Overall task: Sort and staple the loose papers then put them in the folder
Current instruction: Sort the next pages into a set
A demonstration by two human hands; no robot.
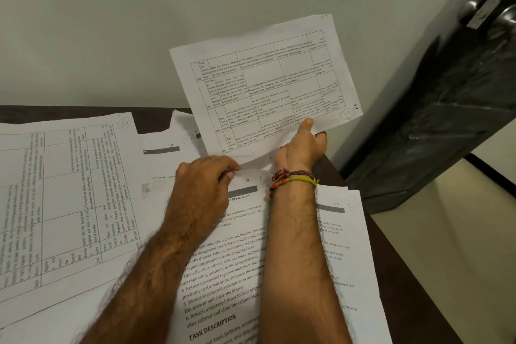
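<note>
The right hand [300, 145] is raising a printed sheet [265, 84], fingers clamped on its edge; the left hand [201, 184] is pinching a page [223, 260] on the table [391, 260].

A white sheet [265, 84] printed with a table is lifted upright, pinched at its lower edge by the right hand [300, 145]. Other printed papers [223, 260] lie flat, overlapping, beneath both hands, the left hand [201, 184] pinching the top edge of one.

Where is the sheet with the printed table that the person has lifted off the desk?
In the head view the table sheet is held up right of centre by the right hand, above the papers on the desk, near the dark door.
</note>
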